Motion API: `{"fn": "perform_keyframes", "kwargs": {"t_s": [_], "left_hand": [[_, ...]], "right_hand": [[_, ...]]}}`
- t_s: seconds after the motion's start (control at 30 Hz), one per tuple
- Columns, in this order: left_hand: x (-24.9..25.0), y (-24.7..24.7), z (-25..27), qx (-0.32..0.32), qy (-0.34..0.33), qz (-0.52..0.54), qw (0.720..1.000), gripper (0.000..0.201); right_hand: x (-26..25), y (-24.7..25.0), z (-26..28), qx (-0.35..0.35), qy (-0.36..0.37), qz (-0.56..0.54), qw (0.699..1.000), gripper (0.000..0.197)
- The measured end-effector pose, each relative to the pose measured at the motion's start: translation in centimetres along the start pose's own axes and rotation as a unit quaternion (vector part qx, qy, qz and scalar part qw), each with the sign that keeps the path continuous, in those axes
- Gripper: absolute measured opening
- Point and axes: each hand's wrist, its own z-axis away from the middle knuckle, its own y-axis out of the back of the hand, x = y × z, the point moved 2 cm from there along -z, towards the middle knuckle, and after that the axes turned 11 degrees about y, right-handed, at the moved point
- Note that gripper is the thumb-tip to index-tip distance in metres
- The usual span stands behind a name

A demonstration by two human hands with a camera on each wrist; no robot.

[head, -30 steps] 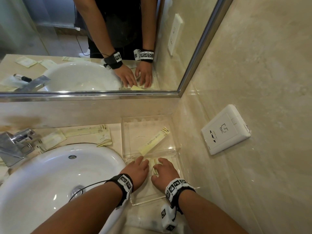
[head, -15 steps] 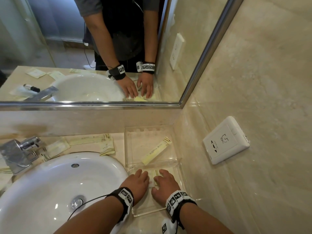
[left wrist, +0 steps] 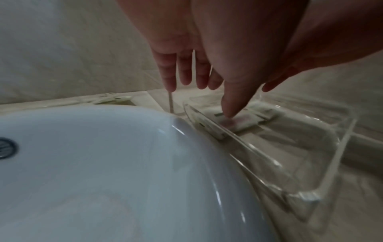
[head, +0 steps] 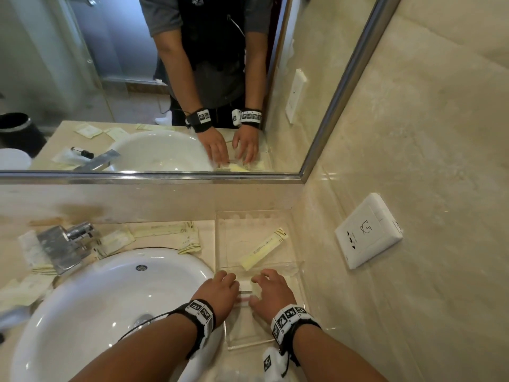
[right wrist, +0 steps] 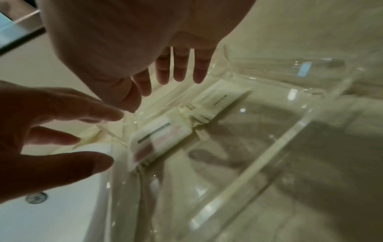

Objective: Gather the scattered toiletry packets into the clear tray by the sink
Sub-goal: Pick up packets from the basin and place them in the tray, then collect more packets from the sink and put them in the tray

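A white packet (right wrist: pixel 160 140) with a pink patch and a grey stripe lies flat in the near compartment of the clear tray (head: pixel 298 267), at the sink's (head: pixel 104 299) three o'clock. A long yellow packet (head: pixel 264 248) lies beyond it at twelve o'clock. Left hand (head: pixel 217 292) and right hand (head: pixel 271 293) hover palms-down, fingers loosely spread, grasping nothing; the left thumb touches the white packet.
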Motion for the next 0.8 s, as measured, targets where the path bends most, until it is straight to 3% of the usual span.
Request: {"fn": "perform_keyframes", "kwargs": {"t_s": [0.2, 0.47, 0.8], "left_hand": [[-4.4, 3.6, 2.8, 0.008, 0.096, 0.028, 0.995, 0.048], [-12.8, 4.2, 7.4, 0.013, 0.222, 0.076, 0.972, 0.056], [-20.6, 3.2, 7.9, -0.007, 0.315, 0.149, 0.937, 0.056]], "right_hand": [[-5.2, 1.5, -2.4, 0.040, 0.071, -0.006, 0.997, 0.045], [-13.6, -0.8, -5.7, 0.011, 0.138, -0.005, 0.990, 0.044], [-18.4, -3.5, -8.8, -0.093, 0.078, 0.037, 0.992, 0.056]]}}
